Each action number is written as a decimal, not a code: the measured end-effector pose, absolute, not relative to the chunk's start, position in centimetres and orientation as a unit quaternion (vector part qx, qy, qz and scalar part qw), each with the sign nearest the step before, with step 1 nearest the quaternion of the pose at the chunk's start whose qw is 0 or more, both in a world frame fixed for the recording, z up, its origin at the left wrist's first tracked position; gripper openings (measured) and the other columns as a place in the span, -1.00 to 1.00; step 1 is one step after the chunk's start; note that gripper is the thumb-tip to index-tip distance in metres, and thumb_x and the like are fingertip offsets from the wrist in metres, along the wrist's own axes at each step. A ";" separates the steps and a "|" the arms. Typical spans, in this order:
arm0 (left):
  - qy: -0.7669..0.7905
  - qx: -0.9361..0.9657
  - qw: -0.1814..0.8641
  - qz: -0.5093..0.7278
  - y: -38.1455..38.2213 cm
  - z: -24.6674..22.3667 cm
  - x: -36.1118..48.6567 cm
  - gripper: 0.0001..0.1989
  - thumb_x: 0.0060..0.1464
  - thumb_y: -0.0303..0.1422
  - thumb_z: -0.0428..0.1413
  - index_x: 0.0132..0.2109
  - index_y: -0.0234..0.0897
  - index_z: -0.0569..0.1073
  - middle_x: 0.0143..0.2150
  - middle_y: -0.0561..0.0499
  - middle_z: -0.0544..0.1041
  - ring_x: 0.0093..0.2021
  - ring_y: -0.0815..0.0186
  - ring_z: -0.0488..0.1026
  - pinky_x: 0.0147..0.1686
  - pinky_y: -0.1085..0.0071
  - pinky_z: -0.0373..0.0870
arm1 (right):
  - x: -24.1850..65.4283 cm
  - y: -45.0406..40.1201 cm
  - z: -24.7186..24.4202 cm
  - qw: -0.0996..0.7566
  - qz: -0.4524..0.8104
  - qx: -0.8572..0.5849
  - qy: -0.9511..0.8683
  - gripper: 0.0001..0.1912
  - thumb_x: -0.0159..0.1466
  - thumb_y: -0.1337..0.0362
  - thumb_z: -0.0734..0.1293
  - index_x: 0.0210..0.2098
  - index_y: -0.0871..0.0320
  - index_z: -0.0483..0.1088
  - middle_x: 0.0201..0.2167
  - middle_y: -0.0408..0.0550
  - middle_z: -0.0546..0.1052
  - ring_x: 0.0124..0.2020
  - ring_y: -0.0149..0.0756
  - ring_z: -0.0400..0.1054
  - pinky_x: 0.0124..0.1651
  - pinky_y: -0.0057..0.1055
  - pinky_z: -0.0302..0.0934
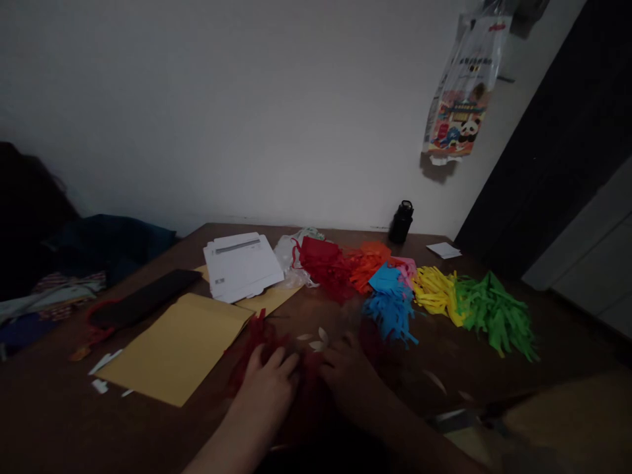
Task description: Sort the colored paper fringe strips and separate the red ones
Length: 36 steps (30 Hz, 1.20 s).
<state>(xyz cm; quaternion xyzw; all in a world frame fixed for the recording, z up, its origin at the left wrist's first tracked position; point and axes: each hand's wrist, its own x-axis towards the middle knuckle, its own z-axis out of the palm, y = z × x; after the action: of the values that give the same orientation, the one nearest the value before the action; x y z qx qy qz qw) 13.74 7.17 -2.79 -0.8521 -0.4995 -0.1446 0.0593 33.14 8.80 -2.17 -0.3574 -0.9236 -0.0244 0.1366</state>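
Note:
At the near side of the brown table, my left hand (272, 375) is closed with bent fingers on a piece of red fringed paper (255, 334). My right hand (348, 370) faces it, its fingers curled on the same red strips; dim light and slight blur hide its exact grip. The red strips spread out on both sides of my hands. Several pale leaf-shaped scraps (320, 337) lie just beyond my fingertips.
Fringed paper bundles lie beyond my hands: red (326, 263), orange (369, 260), blue (390, 306), yellow (437, 289), green (496, 313). Left are yellow paper (178, 349), white card (244, 266) and a dark long object (153, 296). A black bottle (401, 222) stands by the wall.

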 end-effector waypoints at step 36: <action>-0.586 -0.804 -0.088 -0.051 8.0 -2.2 13.3 -0.51 0.19 -0.32 -0.04 0.26 -0.14 0.34 0.32 -0.22 0.33 0.25 -0.07 0.34 0.22 -0.12 0.19 | 52.4 12.3 5.2 0.729 -0.049 -0.561 -0.389 -0.63 0.26 0.05 0.20 -0.15 0.22 0.39 -0.27 0.02 0.51 -0.33 -0.24 0.36 -0.27 -0.35 0.22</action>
<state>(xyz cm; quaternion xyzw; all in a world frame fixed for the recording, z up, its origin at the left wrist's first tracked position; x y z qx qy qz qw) 13.32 8.01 -2.23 -0.8036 -0.5864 -0.0508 -0.0879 52.45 12.25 5.22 -0.5613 -0.3885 -0.0493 0.7291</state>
